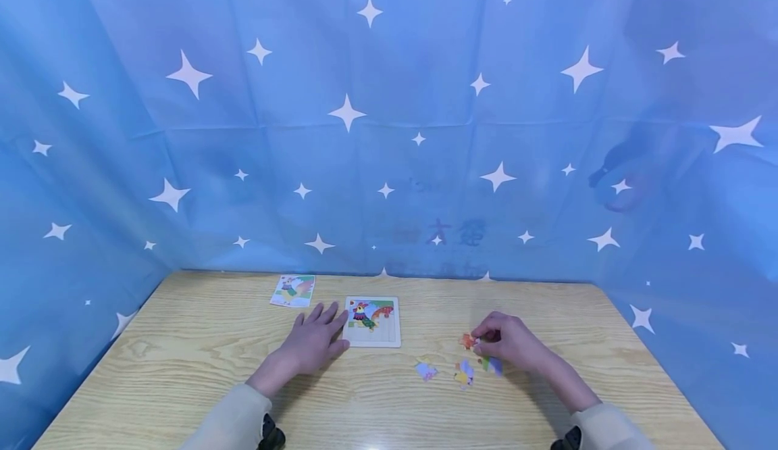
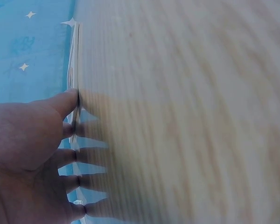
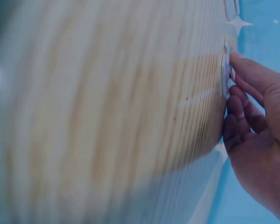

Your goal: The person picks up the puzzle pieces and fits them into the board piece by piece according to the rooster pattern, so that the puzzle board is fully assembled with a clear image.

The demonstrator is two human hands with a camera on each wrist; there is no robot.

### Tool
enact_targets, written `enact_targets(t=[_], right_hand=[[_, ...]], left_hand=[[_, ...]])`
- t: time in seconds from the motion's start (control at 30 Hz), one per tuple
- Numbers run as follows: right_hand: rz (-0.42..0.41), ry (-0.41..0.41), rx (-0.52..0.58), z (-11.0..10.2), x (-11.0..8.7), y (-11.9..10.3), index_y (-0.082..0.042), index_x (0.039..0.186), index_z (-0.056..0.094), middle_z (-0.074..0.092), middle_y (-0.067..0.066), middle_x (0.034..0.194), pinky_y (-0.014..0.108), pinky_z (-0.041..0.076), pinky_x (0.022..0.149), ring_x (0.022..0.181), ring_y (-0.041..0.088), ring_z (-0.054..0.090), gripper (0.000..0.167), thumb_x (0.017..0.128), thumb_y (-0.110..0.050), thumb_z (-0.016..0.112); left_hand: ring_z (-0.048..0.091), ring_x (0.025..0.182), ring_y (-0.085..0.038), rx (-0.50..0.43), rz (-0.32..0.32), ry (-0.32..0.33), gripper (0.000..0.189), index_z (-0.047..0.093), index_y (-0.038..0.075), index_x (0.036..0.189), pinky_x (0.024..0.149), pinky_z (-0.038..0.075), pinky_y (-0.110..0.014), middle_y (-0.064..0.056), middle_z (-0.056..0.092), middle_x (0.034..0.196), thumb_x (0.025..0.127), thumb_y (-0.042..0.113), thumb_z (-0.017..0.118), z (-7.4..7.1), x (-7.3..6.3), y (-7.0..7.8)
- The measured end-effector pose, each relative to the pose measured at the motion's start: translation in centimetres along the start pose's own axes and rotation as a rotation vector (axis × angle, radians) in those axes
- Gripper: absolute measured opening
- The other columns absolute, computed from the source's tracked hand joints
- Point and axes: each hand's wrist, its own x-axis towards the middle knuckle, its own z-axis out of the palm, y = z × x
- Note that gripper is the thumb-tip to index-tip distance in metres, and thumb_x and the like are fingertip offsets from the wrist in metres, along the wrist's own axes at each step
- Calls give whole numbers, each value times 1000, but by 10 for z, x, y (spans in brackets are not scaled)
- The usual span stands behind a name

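Observation:
A rooster puzzle board (image 1: 392,328) with a pale frame lies near the middle of the table, its picture partly filled in. My left hand (image 1: 313,342) rests on the table with fingers spread, thumb and fingertips at the board's left edge. To the right, my right hand (image 1: 513,343) pinches a red-orange puzzle piece (image 1: 467,341) between thumb and forefinger, low over the table. Its other fingers curl under, as the right wrist view shows. Close by lie a pale purple piece (image 1: 427,370), a yellow and purple piece (image 1: 464,373) and a green and purple piece (image 1: 494,366).
A printed rooster picture card (image 1: 294,290) lies at the back left of the wooden table (image 1: 182,369), beyond my left hand. A blue curtain (image 1: 425,98) with white stars hangs behind the table and along both sides.

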Motion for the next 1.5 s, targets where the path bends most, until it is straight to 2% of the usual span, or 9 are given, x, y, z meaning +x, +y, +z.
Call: enact_targets(t=[0.2, 0.37, 0.67, 0.93, 1.17, 1.5], right_hand=[[69, -21, 47, 1, 1, -3, -6, 107, 72, 63, 3, 93, 28, 51, 66, 81, 16, 58, 17, 92, -12, 78], [90, -25, 76, 3, 6, -7, -6, 106, 70, 63, 4, 89, 29, 50, 63, 78, 20, 58, 15, 92, -8, 75], [53, 14, 64, 16, 24, -21, -11, 101, 72, 66, 1, 90, 30, 51, 65, 79, 18, 60, 5, 99, -8, 68], [-18, 34, 99, 39, 51, -41, -10, 100, 73, 67, -1, 89, 29, 52, 67, 79, 17, 61, 8, 98, -4, 69], [14, 28, 189, 57, 72, -59, -8, 103, 73, 67, 3, 92, 31, 52, 68, 82, 20, 61, 7, 99, -5, 68], [1, 30, 178, 78, 96, -75, -8, 102, 74, 68, -1, 90, 31, 51, 68, 81, 16, 62, 7, 97, -5, 70]], left_hand=[[22, 149, -51, -6, 19, 11, 59, 43, 3, 156, 112, 19, -74, -25, 31, 162, 107, 33, 56, 6, 3, -5], [21, 149, -52, -2, 27, 12, 60, 41, 4, 157, 112, 19, -74, -25, 30, 163, 108, 36, 54, 8, 2, -7], [23, 149, -50, 2, -7, -4, 59, 44, 4, 156, 113, 20, -72, -23, 32, 162, 107, 35, 56, 1, -1, -1], [23, 149, -50, 2, -3, -3, 59, 44, 4, 156, 113, 20, -72, -23, 32, 162, 107, 35, 56, 2, 0, -2], [23, 149, -50, 0, -1, 0, 60, 44, 3, 155, 113, 20, -73, -24, 32, 162, 107, 35, 56, 0, 0, -1], [23, 149, -49, 9, -3, -2, 60, 43, 3, 156, 113, 21, -72, -23, 32, 162, 107, 35, 56, -1, -1, 1]])
